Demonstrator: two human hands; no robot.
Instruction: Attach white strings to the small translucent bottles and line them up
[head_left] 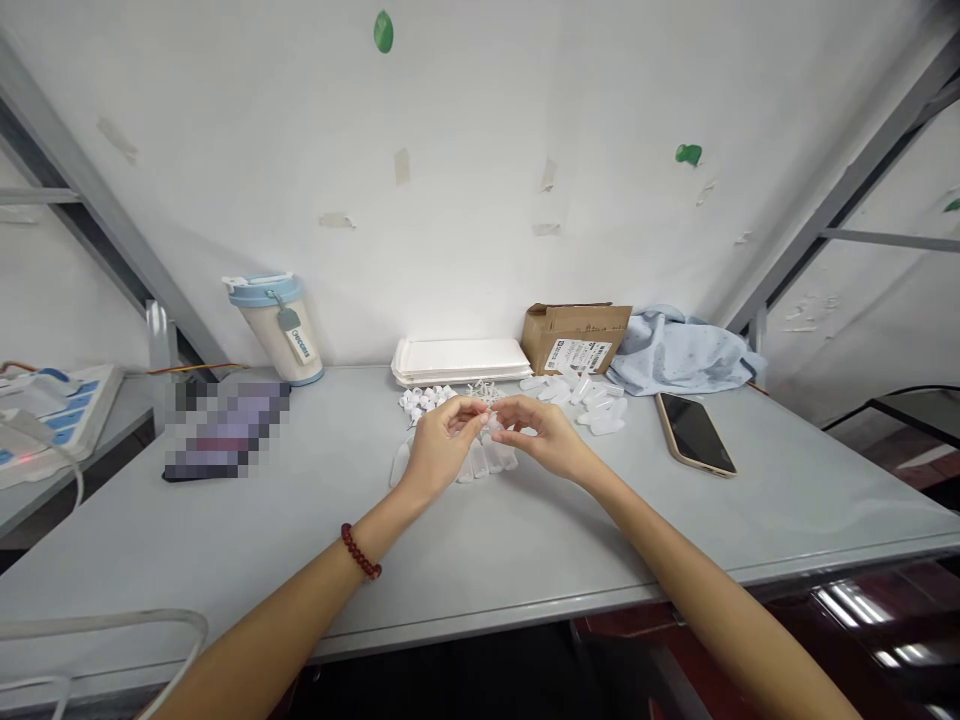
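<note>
My left hand [442, 440] and right hand [544, 435] pinch together one small clear plastic piece [491, 422] at table centre (light, slippery, I judge; best held by its sides). At 12 o'clock, white caps [424, 399]; at 2 o'clock, a phone [695, 432].

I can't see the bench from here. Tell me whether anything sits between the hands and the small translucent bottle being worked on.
Nothing visible does. The left hand and right hand already pinch the small bottle between their fingertips, above the row of bottles lying on the table.
</note>
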